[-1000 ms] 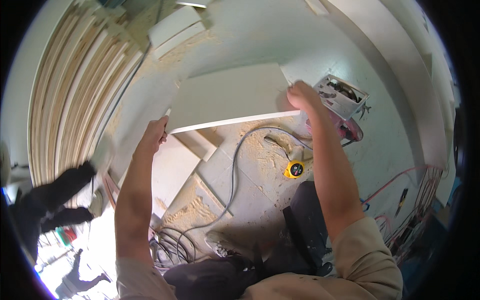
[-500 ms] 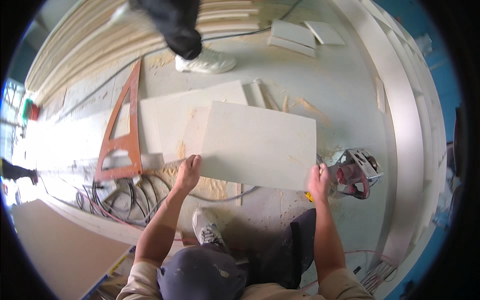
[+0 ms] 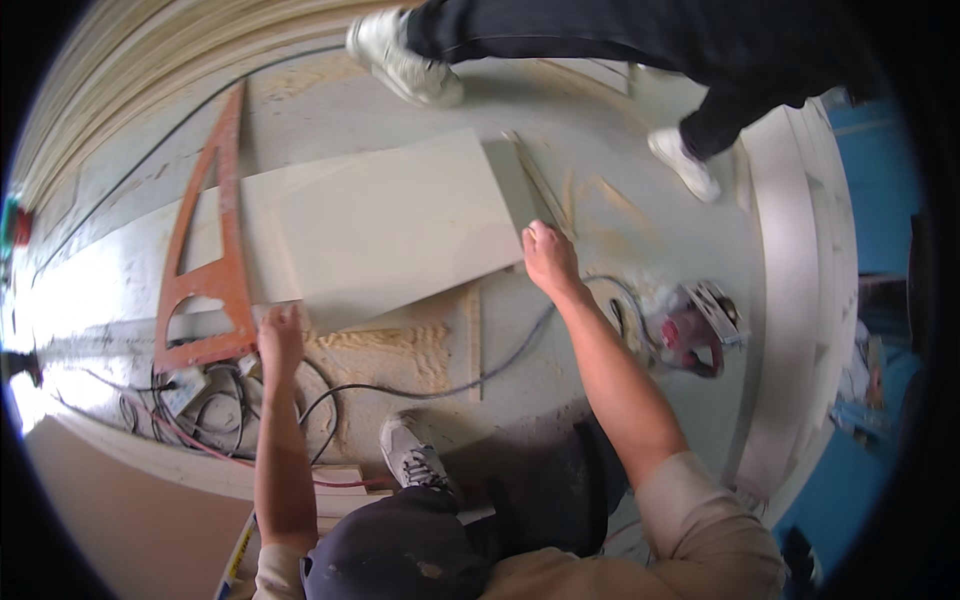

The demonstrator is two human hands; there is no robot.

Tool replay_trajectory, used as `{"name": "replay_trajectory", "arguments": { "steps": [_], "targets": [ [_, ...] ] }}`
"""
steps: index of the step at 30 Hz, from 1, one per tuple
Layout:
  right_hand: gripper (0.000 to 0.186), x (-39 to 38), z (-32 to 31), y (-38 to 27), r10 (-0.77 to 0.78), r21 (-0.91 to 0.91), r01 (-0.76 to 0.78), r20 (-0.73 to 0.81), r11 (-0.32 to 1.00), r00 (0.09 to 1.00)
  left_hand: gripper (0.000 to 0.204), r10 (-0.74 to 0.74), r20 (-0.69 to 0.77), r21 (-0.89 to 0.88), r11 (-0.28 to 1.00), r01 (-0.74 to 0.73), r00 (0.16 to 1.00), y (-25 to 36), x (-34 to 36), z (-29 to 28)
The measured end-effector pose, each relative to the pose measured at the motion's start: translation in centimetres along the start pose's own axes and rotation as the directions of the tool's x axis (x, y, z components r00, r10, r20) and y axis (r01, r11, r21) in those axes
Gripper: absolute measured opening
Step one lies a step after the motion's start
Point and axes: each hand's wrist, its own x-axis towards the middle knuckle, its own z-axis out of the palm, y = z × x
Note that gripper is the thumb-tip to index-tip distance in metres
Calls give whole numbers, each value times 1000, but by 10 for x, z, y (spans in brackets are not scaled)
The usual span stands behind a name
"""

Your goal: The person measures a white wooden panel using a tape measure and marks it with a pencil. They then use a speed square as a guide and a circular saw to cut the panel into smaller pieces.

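Observation:
A pale rectangular board [image 3: 400, 225] lies tilted over other pale boards on the floor in front of me. My left hand [image 3: 281, 338] has its fingers closed at the board's near left corner, beside the foot of an orange triangular set square [image 3: 235, 280]. My right hand [image 3: 549, 258] grips the board's right edge near its front corner. The thumbs and the undersides of the fingers are mostly hidden. A red circular saw [image 3: 697, 328] rests on the floor to the right of my right hand.
Another person's dark-trousered leg [image 3: 590, 30] and white shoes [image 3: 410, 65] are beyond the boards. Coiled cables [image 3: 225, 410] lie at left, and a cord [image 3: 440, 388] crosses the floor. Sawdust [image 3: 400, 350], wood strips [image 3: 475, 340] and a long white frame [image 3: 790, 320] are around.
Both hands have moved left with the board, laying it over the other boards; it has turned. The other person has stepped to the right. The view has shifted.

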Motion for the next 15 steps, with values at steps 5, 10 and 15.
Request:
{"name": "replay_trajectory", "arguments": {
  "steps": [5, 10, 15],
  "targets": [
    [19, -92, -40, 69, 240, 102, -233, -68, 967, 968, 40, -112, 596, -707, 396, 586, 795, -5, 19, 19],
    [34, -203, -76, 108, 515, -130, -506, 41, 852, 856, 40, -66, 590, -710, 431, 556, 805, 27, 19, 15],
    [52, -239, -75, 110, 602, -218, -569, 144, 793, 785, 41, 171, 508, -816, 410, 408, 844, 72, 18, -37]
  ]
}}
